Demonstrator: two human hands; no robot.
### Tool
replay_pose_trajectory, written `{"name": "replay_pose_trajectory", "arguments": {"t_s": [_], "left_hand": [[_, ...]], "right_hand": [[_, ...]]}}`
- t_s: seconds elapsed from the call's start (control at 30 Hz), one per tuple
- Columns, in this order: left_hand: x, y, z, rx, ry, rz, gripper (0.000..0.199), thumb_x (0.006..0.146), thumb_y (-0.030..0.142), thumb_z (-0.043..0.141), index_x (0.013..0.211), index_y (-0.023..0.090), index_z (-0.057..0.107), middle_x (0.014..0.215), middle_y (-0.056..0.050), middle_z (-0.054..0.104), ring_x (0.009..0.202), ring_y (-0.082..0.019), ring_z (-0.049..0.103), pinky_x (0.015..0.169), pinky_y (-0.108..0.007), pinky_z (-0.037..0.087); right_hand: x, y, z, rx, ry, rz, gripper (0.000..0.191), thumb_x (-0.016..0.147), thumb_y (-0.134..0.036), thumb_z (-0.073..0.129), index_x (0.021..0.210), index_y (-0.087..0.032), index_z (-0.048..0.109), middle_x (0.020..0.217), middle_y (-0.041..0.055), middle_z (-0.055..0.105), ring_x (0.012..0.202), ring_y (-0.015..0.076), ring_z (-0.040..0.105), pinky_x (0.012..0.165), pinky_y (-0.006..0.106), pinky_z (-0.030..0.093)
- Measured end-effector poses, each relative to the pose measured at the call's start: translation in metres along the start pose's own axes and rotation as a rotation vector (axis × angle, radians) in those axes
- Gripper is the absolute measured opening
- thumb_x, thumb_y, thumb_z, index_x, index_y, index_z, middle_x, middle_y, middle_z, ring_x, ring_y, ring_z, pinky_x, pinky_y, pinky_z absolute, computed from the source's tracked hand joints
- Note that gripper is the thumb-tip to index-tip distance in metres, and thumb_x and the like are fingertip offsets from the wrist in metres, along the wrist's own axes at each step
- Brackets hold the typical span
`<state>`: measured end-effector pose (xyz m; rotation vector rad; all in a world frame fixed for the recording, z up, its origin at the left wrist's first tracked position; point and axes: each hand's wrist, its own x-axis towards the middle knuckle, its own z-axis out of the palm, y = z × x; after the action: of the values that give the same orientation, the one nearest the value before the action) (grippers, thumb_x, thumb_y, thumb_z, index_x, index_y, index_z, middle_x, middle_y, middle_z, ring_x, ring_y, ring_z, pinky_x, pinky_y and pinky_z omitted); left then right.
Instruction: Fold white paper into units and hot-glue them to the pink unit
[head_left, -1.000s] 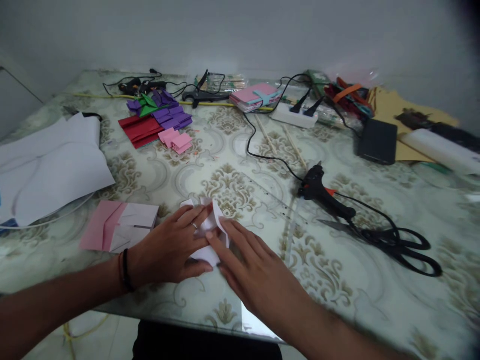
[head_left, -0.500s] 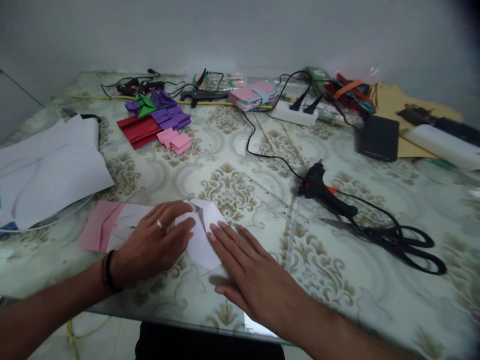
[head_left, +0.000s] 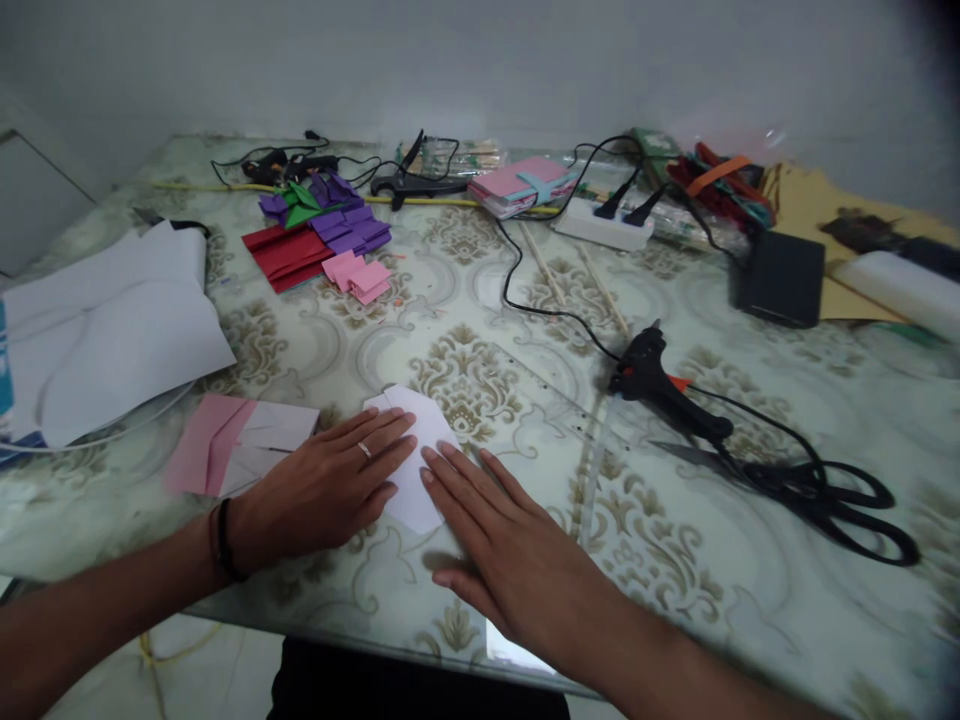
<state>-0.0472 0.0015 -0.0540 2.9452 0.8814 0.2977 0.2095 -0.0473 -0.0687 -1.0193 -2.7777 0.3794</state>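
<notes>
- Two hands are pressing the white paper (head_left: pixel 415 500) onto the table (head_left: pixel 525 590), beside the pink-and-white paper (head_left: pixel 232 445).
- Left hand (head_left: pixel 322 480) is lying open, fingers slightly spread.
- Right hand (head_left: pixel 510 540) is resting open, thumb held apart.

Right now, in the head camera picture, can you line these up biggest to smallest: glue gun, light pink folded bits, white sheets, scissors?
1. White sheets
2. Scissors
3. Glue gun
4. Light pink folded bits, though they're farther away
</notes>
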Motion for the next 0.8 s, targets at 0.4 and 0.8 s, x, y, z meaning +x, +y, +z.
{"name": "replay_pose_trajectory", "arguments": {"t_s": [0.4, 0.8], "left_hand": [[0.015, 0.012, 0.002, 0.049, -0.107, -0.039, 0.040, 0.097, 0.016, 0.050, 0.133, -0.001, 0.056, 0.160, -0.030, 0.039, 0.156, -0.034, 0.028, 0.126, -0.050, 0.034], [0.021, 0.010, 0.000, -0.020, -0.134, -0.019, 0.068, 0.088, 0.010, 0.060, 0.152, 0.028, 0.044, 0.166, -0.016, 0.032, 0.153, -0.040, 0.031, 0.123, -0.057, 0.035]], "right_hand": [[0.001, 0.001, 0.000, 0.003, -0.002, -0.011, 0.070, 0.103, -0.050, 0.051, 0.154, -0.003, 0.044, 0.166, 0.0185, 0.031, 0.156, 0.0327, 0.026, 0.124, 0.058, 0.034], [-0.027, 0.006, -0.026, 0.046, 0.261, 0.141, 0.033, 0.104, -0.021, 0.047, 0.123, -0.007, 0.070, 0.105, 0.0151, 0.074, 0.096, 0.0272, 0.065, 0.087, 0.045, 0.058]]}}
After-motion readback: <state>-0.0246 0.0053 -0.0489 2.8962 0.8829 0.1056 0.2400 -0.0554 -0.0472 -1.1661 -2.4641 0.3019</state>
